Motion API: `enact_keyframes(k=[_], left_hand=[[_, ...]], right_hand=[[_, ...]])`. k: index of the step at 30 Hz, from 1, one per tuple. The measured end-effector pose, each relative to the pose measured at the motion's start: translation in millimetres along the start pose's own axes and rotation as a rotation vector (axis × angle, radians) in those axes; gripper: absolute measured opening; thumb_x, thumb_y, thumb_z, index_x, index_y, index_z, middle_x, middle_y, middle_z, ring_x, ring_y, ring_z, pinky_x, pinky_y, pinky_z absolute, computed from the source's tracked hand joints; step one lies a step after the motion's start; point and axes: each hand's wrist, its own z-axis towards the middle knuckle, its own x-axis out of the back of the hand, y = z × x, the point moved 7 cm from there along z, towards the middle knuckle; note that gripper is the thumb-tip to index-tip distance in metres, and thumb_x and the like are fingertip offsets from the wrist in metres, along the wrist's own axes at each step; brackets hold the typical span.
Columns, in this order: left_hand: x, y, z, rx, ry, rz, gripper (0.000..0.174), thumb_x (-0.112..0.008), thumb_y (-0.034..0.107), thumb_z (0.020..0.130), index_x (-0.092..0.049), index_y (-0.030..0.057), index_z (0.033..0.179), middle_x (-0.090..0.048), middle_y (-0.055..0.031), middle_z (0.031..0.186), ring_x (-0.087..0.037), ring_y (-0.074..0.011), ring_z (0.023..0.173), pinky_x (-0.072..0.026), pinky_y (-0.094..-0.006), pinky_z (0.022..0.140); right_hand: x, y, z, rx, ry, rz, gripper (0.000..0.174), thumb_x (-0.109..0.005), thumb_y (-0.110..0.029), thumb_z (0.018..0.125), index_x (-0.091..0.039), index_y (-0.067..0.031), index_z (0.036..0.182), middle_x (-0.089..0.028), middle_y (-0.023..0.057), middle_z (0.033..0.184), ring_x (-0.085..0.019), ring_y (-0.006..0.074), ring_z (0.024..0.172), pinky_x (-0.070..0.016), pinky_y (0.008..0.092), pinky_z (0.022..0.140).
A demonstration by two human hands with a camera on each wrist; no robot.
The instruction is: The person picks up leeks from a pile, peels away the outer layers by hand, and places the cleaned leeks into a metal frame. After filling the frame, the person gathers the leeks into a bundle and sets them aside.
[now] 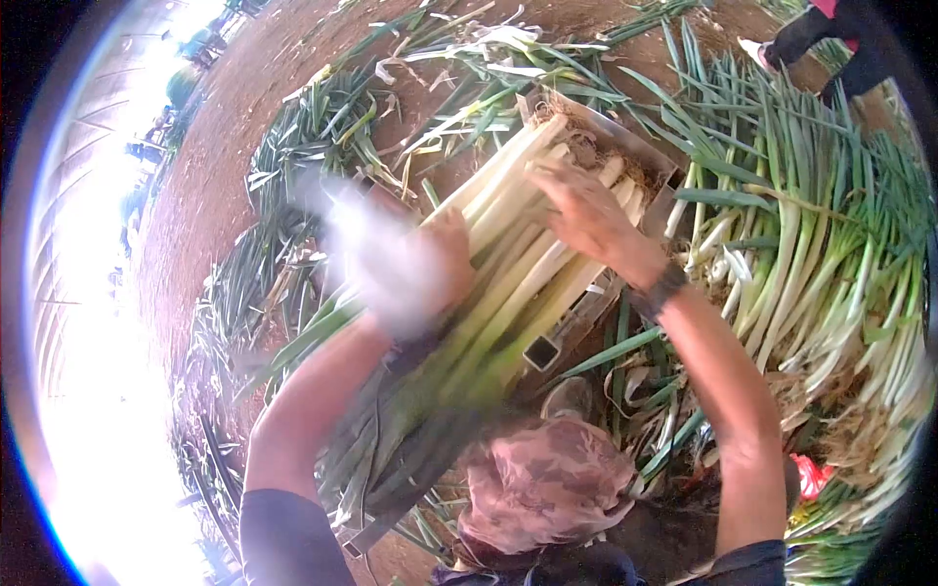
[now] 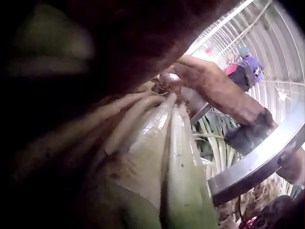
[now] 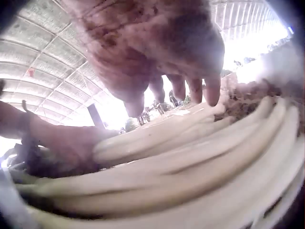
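Observation:
A thick bundle of white-stalked leeks (image 1: 528, 264) lies in a metal trough frame (image 1: 640, 156), roots toward the far end and green tops toward me. My left hand (image 1: 415, 273), smeared by motion, lies on the bundle's left side; its grip is unclear. Over the root end my right hand (image 1: 576, 200) reaches with fingers spread, the tips touching the top stalks. In the right wrist view those fingers (image 3: 212, 93) hang straight down onto the stalks (image 3: 190, 176), with the left hand (image 3: 62, 143) at their far side. The left wrist view shows stalks (image 2: 176, 157) and the right hand (image 2: 209, 81).
A big pile of loose leeks (image 1: 811, 244) lies to the right of the frame. Trimmed leaves (image 1: 293, 166) litter the bare soil at left and behind. Another person (image 1: 831, 39) stands at the far right. A red scrap (image 1: 811, 477) lies by my right elbow.

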Motion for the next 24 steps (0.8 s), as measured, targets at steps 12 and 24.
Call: enact_keyframes(k=[12, 24], left_hand=[[11.1, -37.6, -83.8, -0.243, -0.243, -0.304, 0.083, -0.065, 0.027, 0.086, -0.021, 0.0044, 0.152, -0.027, -0.0217, 0.154, -0.028, -0.0404, 0.141, -0.0215, -0.0473, 0.118], [24.1, -19.4, -72.7, -0.045, -0.497, -0.234, 0.081, -0.064, 0.023, 0.083, -0.025, 0.0113, 0.153, -0.025, -0.023, 0.154, -0.026, -0.0446, 0.14, -0.0235, -0.0504, 0.116]], right_hand=[[-45.3, 28.0, 52.2, 0.018, -0.013, -0.13, 0.103, -0.059, -0.071, 0.079, -0.028, -0.0021, 0.149, -0.023, 0.0239, 0.156, -0.034, 0.0383, 0.14, -0.0305, 0.041, 0.115], [-26.9, -3.9, 1.9, 0.119, -0.006, -0.145, 0.06, -0.064, -0.026, 0.091, -0.041, -0.0062, 0.143, -0.037, 0.018, 0.15, -0.057, 0.0338, 0.118, -0.0433, 0.0452, 0.106]])
